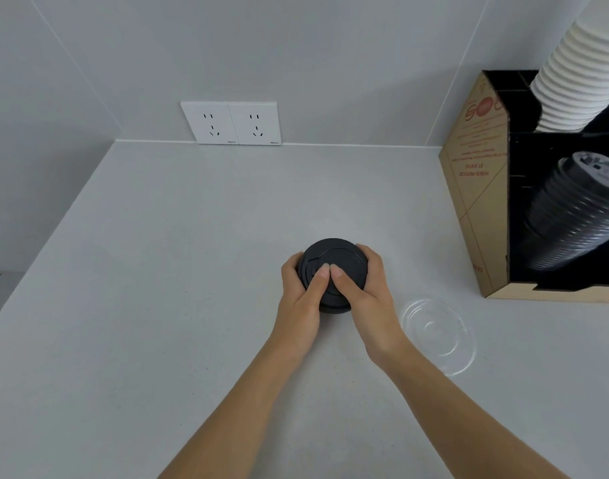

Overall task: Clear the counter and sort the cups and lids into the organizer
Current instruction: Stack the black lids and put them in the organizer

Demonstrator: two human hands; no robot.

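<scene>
Squarely in the middle of the pale grey worktop (157,254) sat a short stack of black lids (334,267), and both hands were closed around it. The left hand (301,295) wrapped the stack's left side, the right hand (365,292) its right side, fingers curled behind the rim and the two thumbs pressed down side by side, tips touching, on the top lid. Each grip was thus clamped on the stack, which rested on the worktop.

Just to the right of the right wrist lay a clear plastic lid (437,335), flat on the surface and apart from the hands. Farther right, against the frame edge, stood a cardboard organizer (475,188) with black compartments. A long stack of black lids (572,216) leaned out of its lower compartment, and a stack of white paper cups (579,70) rose tilted from an upper one. On the back wall, two white sockets (232,123) sat just above the worktop's rear edge.
</scene>
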